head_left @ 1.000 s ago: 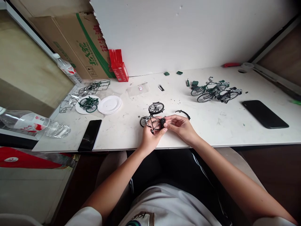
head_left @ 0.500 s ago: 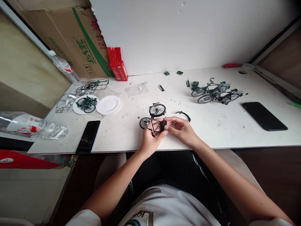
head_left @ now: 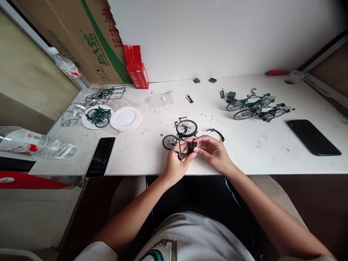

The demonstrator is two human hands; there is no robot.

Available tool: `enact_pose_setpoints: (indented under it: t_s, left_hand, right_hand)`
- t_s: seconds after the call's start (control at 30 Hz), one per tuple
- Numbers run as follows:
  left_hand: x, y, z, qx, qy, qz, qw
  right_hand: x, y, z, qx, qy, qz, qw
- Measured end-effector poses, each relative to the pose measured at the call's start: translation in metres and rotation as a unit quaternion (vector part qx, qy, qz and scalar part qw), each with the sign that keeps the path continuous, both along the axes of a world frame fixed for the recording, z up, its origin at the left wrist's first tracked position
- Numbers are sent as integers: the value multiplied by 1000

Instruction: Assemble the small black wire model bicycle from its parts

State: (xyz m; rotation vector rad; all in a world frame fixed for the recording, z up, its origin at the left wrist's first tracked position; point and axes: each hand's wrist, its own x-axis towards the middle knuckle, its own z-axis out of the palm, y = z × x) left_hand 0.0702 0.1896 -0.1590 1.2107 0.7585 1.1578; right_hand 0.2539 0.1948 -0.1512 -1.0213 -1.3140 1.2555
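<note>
My left hand [head_left: 178, 163] is wrapped round the frame of a small black model bicycle [head_left: 182, 139], held just over the front of the white table. Two spoked wheels of the model point away from me. The fingers of my right hand [head_left: 213, 151] pinch a small dark part [head_left: 192, 146] at the near end of the frame, and the tips of both hands nearly meet there. Fingers partly hide the part's shape. A curved black piece [head_left: 216, 134] lies on the table just beyond my right hand.
Assembled model bicycles [head_left: 257, 107] and a black phone [head_left: 314, 137] stand or lie at right. Leftward are another phone [head_left: 100, 156], a stack of white plates [head_left: 125, 118], green bicycle parts [head_left: 99, 116], plastic bottles [head_left: 31, 142] and a red box [head_left: 139, 76].
The camera view has shifted slightly. Between the fingers the dark part shows at a different angle; both hands keep their hold.
</note>
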Motion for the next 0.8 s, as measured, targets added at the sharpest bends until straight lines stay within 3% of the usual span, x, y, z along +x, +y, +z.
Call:
enact_pose_setpoints:
  t_s: [0.33,0.6,0.8]
  left_hand:
    - [-1,-2,-2,18,24,4,1000]
    - [0,-4,-2,28,46,17,998]
    - [-1,-7,-2,37,85,18,996]
  right_hand:
    - [0,-3,1,9,-16,19,1000]
    - [2,-1,-1,-24,-17,-1,1000]
    - [0,0,-4,5,-14,-21,1000]
